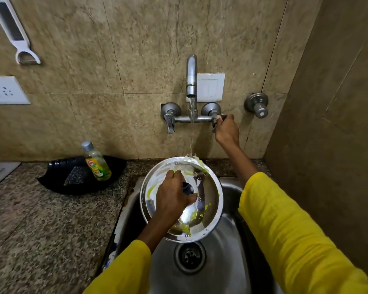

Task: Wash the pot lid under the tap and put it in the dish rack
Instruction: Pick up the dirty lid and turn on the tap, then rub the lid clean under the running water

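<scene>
A round steel pot lid [208, 211], smeared with yellow-green foam, is held tilted over the sink [219, 270]. My left hand [172, 198] grips the dark knob at the lid's centre. Water runs in a thin stream from the tap [191, 75] and strikes the lid's far rim. My right hand [226, 129] is closed around the right tap handle on the wall. No dish rack is in view.
A dish soap bottle [97, 162] and a scrub pad [75, 176] lie on a black tray [57, 183] on the granite counter [40, 230] to the left. The left tap handle [170, 120] and another valve [257, 105] stick out of the tiled wall. A brown wall closes off the right side.
</scene>
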